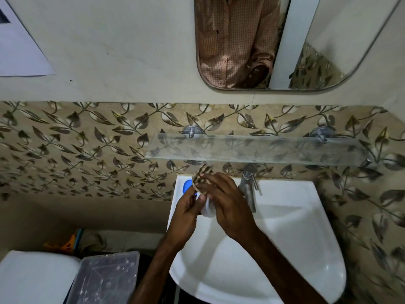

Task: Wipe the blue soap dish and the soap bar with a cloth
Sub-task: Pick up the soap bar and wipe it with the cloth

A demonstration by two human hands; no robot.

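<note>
The blue soap dish (pixel 187 186) sits on the back left corner of the white sink (pixel 285 216), mostly hidden behind my hands. My left hand (pixel 186 208) holds the white soap bar (pixel 207 210) just in front of the dish, over the sink's rim. My right hand (pixel 228 199) grips a brown striped cloth (pixel 201 175) and presses it against the top of the soap bar. The upper end of the cloth sticks up above my fingers.
A steel tap (pixel 248 185) stands right of my hands at the back of the sink. A glass shelf (pixel 263 150) hangs above it, under a mirror (pixel 252 51). A clear plastic box (pixel 105 279) and a white lid (pixel 37 277) lie at the lower left.
</note>
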